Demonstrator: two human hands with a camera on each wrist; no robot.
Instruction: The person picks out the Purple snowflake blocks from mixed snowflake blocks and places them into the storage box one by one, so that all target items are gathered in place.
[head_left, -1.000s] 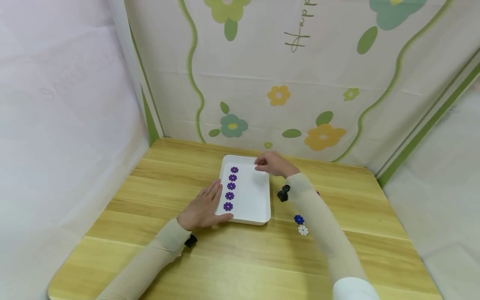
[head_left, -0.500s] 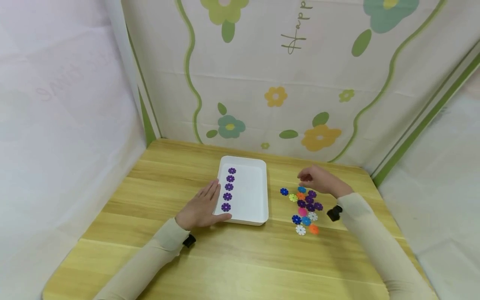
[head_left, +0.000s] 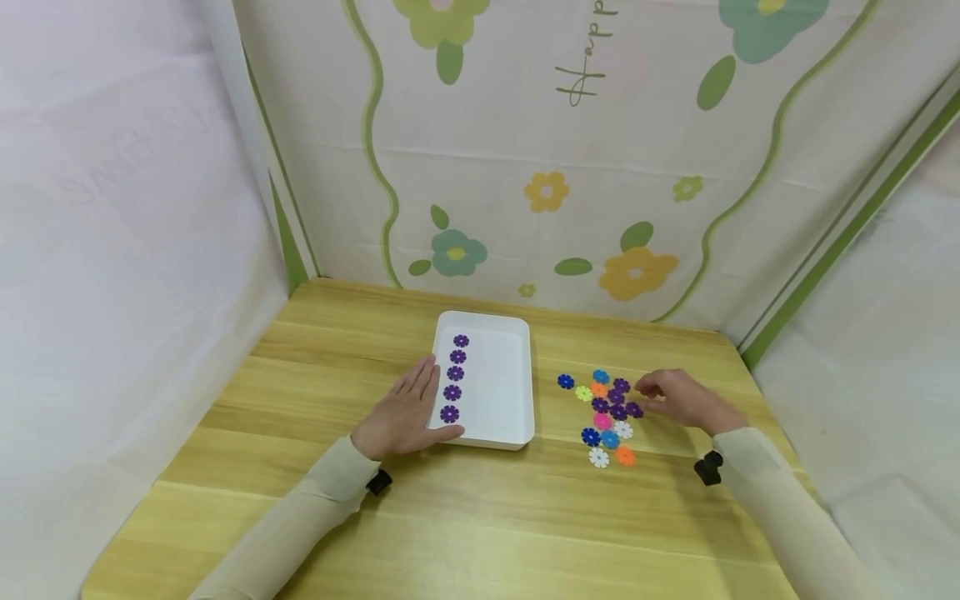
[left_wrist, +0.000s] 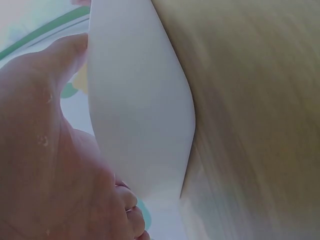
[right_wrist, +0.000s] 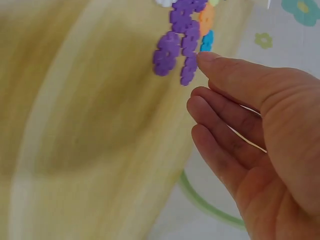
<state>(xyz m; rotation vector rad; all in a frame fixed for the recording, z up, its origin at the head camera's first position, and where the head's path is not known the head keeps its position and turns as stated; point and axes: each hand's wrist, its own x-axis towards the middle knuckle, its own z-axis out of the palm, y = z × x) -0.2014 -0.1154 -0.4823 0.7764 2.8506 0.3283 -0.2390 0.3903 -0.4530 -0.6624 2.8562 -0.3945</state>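
Note:
My left hand (head_left: 403,414) lies along the left edge of a white tray (head_left: 504,392), fingers outstretched and thumb on its near rim. In the left wrist view the thumb side of the hand rests at the tray wall (left_wrist: 140,100). A column of several purple snowflake discs (head_left: 452,392) runs down the tray's left side. My right hand (head_left: 686,400) hovers with relaxed fingers just right of loose purple discs (head_left: 617,396) on the table. In the right wrist view nothing shows between its fingertips, which are close to a purple disc (right_wrist: 188,70).
Around the loose purple discs lie other snowflake discs: dark blue (head_left: 566,382), light blue (head_left: 610,439), yellow-green (head_left: 583,393), pink (head_left: 603,422), orange (head_left: 626,456) and white (head_left: 598,457). A flower-patterned cloth (head_left: 495,150) hangs behind the wooden table (head_left: 480,517).
My right hand has moved from over the tray out to the right, past the loose discs, then lower beside the purple ones. My left hand has stayed on the tray.

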